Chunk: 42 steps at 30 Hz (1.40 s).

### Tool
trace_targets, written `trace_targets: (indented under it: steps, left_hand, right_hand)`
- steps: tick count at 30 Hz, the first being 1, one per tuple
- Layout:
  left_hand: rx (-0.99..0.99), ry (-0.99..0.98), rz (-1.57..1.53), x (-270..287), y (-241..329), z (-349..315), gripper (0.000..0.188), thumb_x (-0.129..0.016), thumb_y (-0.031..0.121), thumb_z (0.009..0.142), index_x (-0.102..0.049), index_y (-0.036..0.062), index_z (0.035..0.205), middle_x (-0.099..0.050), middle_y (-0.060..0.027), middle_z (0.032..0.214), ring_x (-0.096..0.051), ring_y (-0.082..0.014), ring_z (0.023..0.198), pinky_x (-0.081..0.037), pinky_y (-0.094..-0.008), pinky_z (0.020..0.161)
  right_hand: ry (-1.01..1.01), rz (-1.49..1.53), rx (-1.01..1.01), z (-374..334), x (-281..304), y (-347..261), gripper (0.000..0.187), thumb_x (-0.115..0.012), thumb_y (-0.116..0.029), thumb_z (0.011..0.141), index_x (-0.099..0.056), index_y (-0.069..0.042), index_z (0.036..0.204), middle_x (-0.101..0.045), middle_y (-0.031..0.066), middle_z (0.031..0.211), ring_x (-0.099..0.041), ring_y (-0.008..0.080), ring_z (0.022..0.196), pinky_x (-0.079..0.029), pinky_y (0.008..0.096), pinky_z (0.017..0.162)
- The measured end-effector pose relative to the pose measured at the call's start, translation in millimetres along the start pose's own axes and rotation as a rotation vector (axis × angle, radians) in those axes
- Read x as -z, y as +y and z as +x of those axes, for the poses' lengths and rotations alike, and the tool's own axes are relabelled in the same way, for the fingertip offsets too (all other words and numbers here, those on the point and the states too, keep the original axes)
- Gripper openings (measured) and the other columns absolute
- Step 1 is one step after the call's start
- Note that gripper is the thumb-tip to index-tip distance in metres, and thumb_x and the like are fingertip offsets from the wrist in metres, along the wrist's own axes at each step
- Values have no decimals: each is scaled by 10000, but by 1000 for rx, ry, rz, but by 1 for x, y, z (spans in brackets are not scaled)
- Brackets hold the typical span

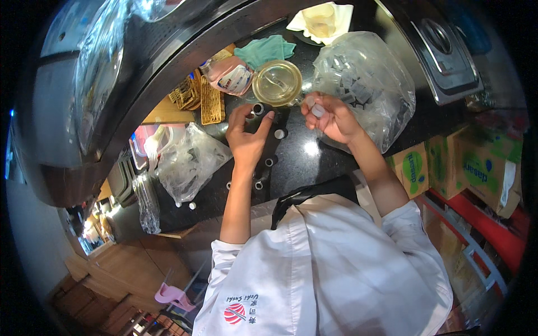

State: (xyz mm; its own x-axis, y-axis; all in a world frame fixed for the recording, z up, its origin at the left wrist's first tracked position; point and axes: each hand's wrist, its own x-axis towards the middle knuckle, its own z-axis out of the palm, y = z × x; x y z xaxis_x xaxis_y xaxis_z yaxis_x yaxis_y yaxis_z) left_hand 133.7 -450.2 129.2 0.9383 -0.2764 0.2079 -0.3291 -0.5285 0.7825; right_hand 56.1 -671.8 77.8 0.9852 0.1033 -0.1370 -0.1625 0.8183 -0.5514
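Note:
My left hand (pixel 246 133) is over the dark counter, thumb and fingers closed around a small dark bottle (pixel 258 109) with a pale round rim. To its right, my right hand (pixel 336 119) is raised with curled fingers on a small white cap (pixel 318 111); another pale piece seems to sit by the fingertips. A bottle with a white top (pixel 279 134) stands between my hands. Nearer me are small dark bottles with open round mouths, one (pixel 269 162) beside my left forearm and another (pixel 259 185) closer to the counter's front edge.
A large clear bag (pixel 386 73) of small dark pieces lies on the right. A glass lid or bowl (pixel 277 83), pink liquid container (pixel 232 77) and green cloth (pixel 264 50) stand behind. Another plastic bag (pixel 190 162) and two white caps (pixel 192 205) are left; cartons (pixel 448 162) stand right.

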Motion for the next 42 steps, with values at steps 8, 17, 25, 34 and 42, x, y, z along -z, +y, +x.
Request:
trace_targets:
  steps: [8,17,25,34,42]
  left_hand:
    - [-15,62,-63,10,-12,-11,343,-870,134,792,-690,-5,1048,-677,-87,1010,-629,-181,850,-521,-312,770]
    - [-29,90,-40,16,-19,-10,375,-878,152,783,-689,-6,1065,-685,-111,1031,-647,-214,868,-534,-331,792]
    - [52,2,71,15,-30,9,383,-852,239,816,-704,25,1096,-707,-140,1028,-677,-293,938,-536,-392,843]
    - [-121,3,100,17,-28,30,388,-857,223,814,-707,11,1102,-713,-112,978,-676,-231,879,-537,-358,810]
    - [-275,-84,161,8,-19,58,391,-819,212,810,-699,19,1127,-688,-144,1065,-632,-343,1023,-496,-439,906]
  right_hand:
    - [41,114,-133,41,-2,-11,243,-625,-300,1015,-654,-74,1098,-696,105,1034,-659,186,819,-547,334,700]
    - [212,-1483,115,76,-39,-39,358,-665,-378,986,-700,-34,1081,-718,106,919,-658,246,784,-520,350,740]
    - [112,-1839,-4,92,-57,-32,331,-577,-346,953,-676,-33,998,-698,238,1039,-662,422,1045,-510,515,898]
    - [167,-1985,98,90,-77,-76,400,-636,-395,967,-709,-33,1123,-734,217,1014,-709,372,967,-529,447,859]
    - [403,-1827,118,42,-53,-106,344,-730,-356,936,-736,-26,1034,-690,142,799,-586,230,668,-481,368,666]
